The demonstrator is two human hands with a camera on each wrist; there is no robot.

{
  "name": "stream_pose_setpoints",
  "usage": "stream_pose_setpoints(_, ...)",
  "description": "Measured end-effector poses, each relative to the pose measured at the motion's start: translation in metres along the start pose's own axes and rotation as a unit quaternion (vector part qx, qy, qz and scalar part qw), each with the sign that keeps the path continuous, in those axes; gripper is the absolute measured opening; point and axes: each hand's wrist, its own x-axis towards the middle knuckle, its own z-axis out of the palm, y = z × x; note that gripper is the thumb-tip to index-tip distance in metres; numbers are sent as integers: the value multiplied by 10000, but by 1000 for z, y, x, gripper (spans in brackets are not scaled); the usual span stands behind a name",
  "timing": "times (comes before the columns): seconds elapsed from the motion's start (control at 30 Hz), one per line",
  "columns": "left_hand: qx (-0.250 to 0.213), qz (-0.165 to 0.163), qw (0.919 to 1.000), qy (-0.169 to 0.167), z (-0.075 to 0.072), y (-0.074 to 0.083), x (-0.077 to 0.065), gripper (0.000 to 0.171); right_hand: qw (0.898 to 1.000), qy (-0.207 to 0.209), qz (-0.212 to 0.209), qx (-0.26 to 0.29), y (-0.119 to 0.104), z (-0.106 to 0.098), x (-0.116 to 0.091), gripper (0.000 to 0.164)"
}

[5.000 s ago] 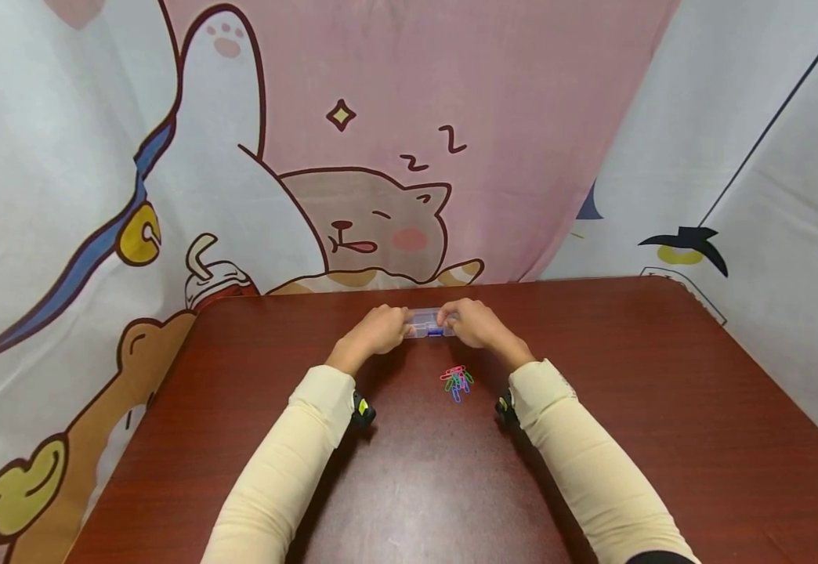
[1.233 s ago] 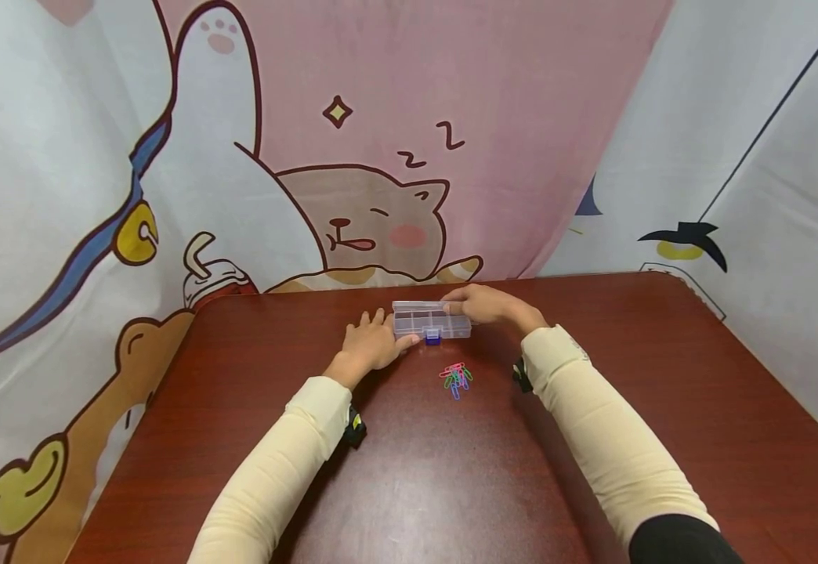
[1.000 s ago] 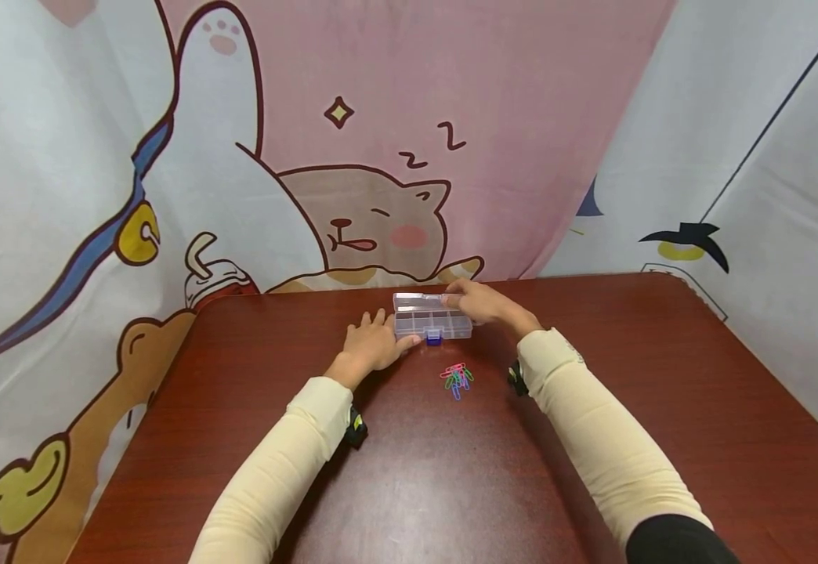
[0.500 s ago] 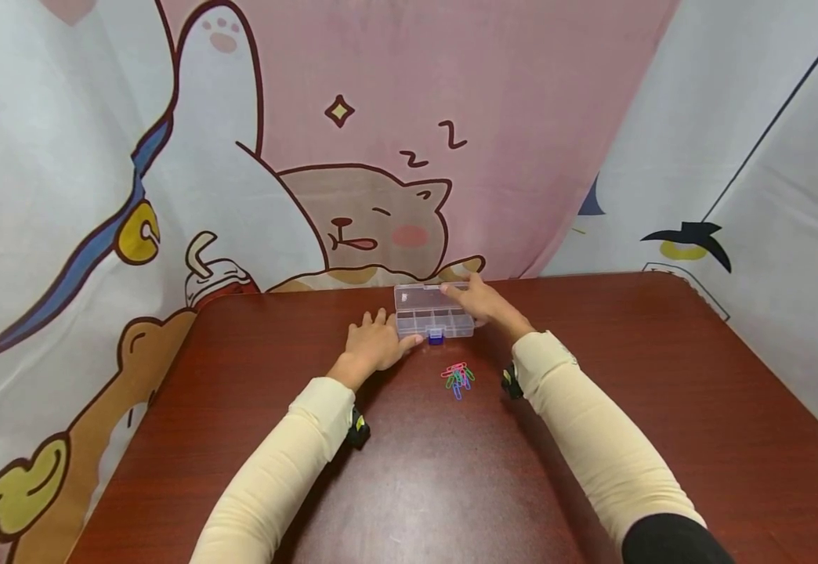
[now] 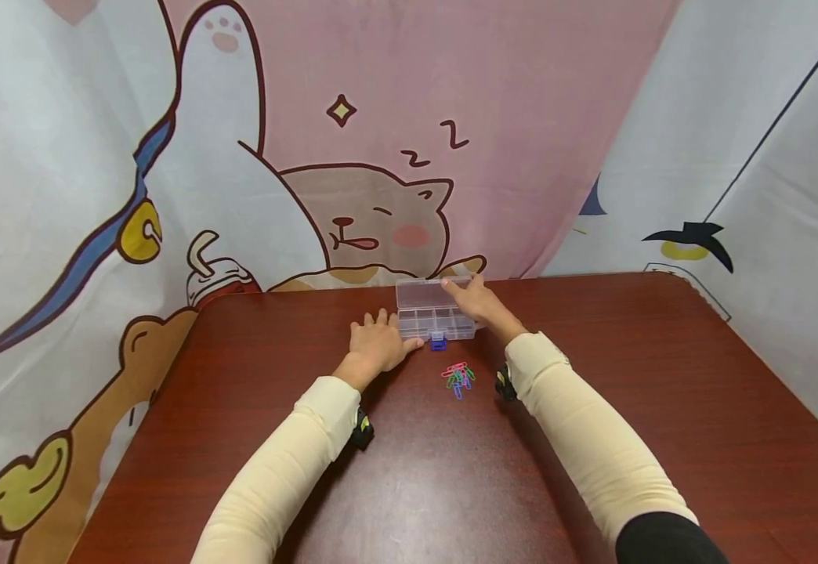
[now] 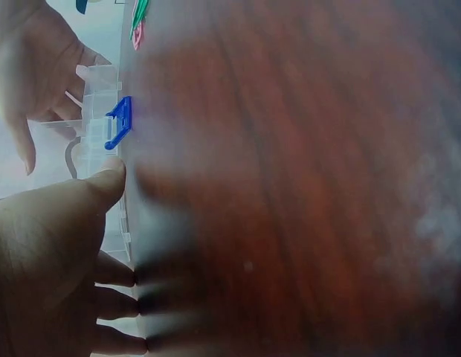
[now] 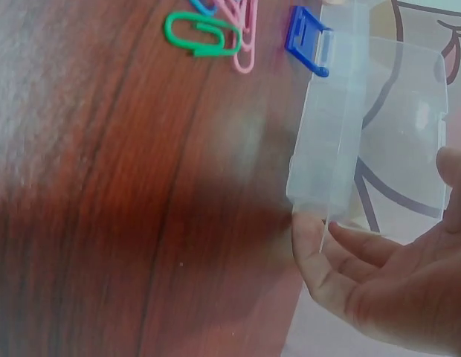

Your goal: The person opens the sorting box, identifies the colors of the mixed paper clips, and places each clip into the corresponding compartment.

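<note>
A clear plastic compartment box (image 5: 460, 334) stands at the table's far edge, its lid (image 5: 419, 294) raised and tilted back. The blue latch (image 5: 438, 342) hangs loose at the front. My left hand (image 5: 377, 345) lies at the box's left end, fingers spread, with the thumb (image 6: 108, 182) along the front. At the right end, my right hand (image 5: 481, 302) holds the box: its fingers (image 7: 312, 256) bend round the end, and the thumb (image 7: 452, 167) touches the lid's free edge. No contents show in the compartments. Pink, green and blue paper clips (image 5: 459, 377) lie in front.
The brown wooden table (image 5: 409, 486) reaches toward me on both sides of the clips. A printed cartoon cloth (image 5: 522, 141) hangs right behind the table's far edge, close to the lid. Black wrist cameras (image 5: 362, 428) sit on both wrists.
The box was shut between both hands at first. Its lid has since swung up and back with my right hand. My left hand has spread out at the left end; the clips have not moved.
</note>
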Motion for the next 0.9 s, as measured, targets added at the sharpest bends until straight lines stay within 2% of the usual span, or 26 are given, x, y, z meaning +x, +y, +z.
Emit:
stream_pose_setpoints(0.27,312,20,9995,-35,0,2,-2,88,9994,78,6,-329,1,4,1,96)
stream_pose_setpoints(0.6,328,-28,9994,-130,1,3,3,90,9968,614,291,-412,0,6,4,83)
stream_pose_setpoints(0.73,55,-22,9999,-135,1,2,1,94,9962,662,295,-491,1,8,7,82)
stream_pose_setpoints(0.9,-393,111,9986,324,-8,-5,-4,85,9967,634,99,-497,4,7,10,80)
